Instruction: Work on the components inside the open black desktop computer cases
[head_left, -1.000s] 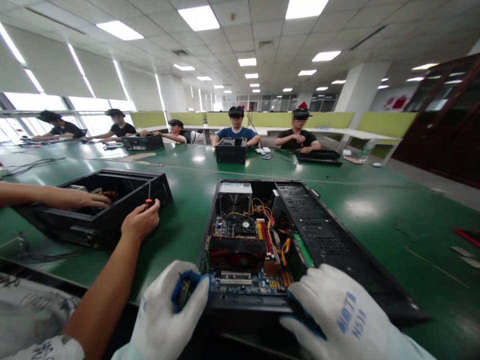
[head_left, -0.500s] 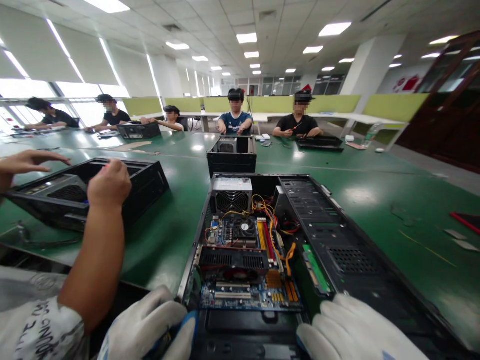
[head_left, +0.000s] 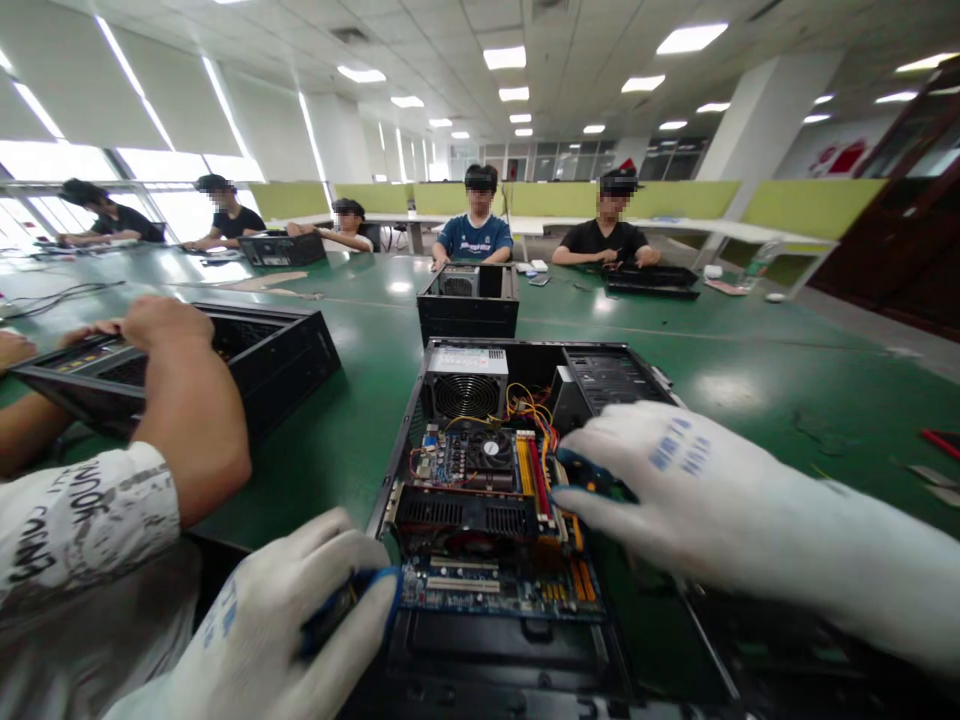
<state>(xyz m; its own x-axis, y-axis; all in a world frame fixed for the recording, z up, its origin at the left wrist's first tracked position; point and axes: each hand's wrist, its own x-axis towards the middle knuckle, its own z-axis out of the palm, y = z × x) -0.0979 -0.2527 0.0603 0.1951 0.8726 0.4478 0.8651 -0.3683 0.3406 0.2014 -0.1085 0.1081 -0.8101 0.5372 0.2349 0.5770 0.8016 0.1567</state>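
Note:
A black computer case point(head_left: 517, 690) lies on its side before me with its interior exposed. Inside are a blue motherboard point(head_left: 517, 592), a power supply point(head_left: 466, 382), a CPU fan point(head_left: 491, 450), a black graphics card point(head_left: 465, 512) and red and yellow memory slots point(head_left: 534, 478). My left hand point(head_left: 292, 600), in a white glove with a blue palm, curls at the case's near left edge around a small dark thing I cannot make out. My gloved right hand point(head_left: 637, 475) reaches over the case, thumb and fingers apart, beside the memory slots and the orange and yellow cables point(head_left: 529, 405).
At left, a co-worker's arms point(head_left: 191, 390) reach into another black case point(head_left: 277, 365). Across the green table point(head_left: 810, 420), a person point(head_left: 476, 235) sits behind an open case point(head_left: 469, 318). Others work farther back. A clear bottle point(head_left: 757, 265) stands at the far right.
My right hand has moved from the near right edge up over the case's inside. The left stays near the edge. The case opposite has come closer to mine, and the co-worker's arms have shifted.

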